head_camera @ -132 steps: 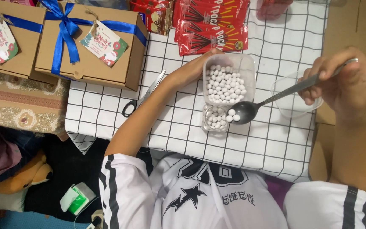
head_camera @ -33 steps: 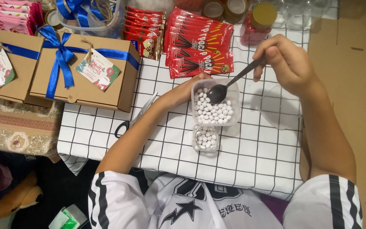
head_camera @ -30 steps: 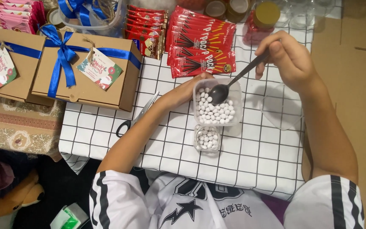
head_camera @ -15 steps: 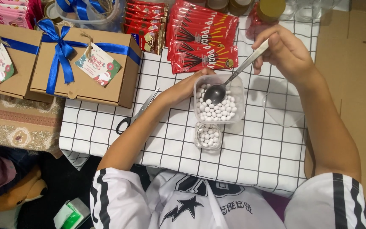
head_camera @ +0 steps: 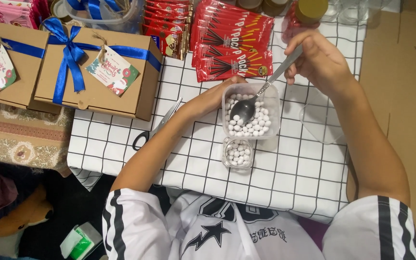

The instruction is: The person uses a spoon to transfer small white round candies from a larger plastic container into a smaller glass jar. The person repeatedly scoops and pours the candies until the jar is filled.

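Top edge cuts off plenty: gold-lidded jars (head_camera: 311, 9) and clear glasses (head_camera: 347, 12) show only in part, and a clear tub (head_camera: 104, 17) behind the boxes is half out of frame. Left hand (head_camera: 213, 96) mostly tucked behind the square clear plastic tub (head_camera: 251, 110), fingers against its far-left wall; how tightly that grip closes, hard to tell. Right hand (head_camera: 318, 60) hovering above the bench (head_camera: 285, 178), grip closed on the handle of a metal spoon (head_camera: 261, 94), fingertips hidden under the knuckles. Spoon bowl down inside the square tub, resting among small white round candies (head_camera: 253, 126) that fill the tub's lower half. Just below, touching or nearly so, a small clear round cup (head_camera: 237, 153), also loaded with the same white candies. To the right, a clear flat lid (head_camera: 321, 126), faint against the white cloth with its black grid.

Up top, red flat snack packets (head_camera: 232, 43) fanned out, with a second stack of red packets (head_camera: 167, 26) to their left. Far left, two brown cardboard gift boxes (head_camera: 97, 72) tied with blue ribbon (head_camera: 71, 60), each with a printed paper tag (head_camera: 112, 70). Scissors (head_camera: 157, 127) partly hidden beneath the left forearm. Bottom left, off the bench, a white-and-green carton (head_camera: 78, 240) and an orange plush toy (head_camera: 22, 214), dim and unclear.
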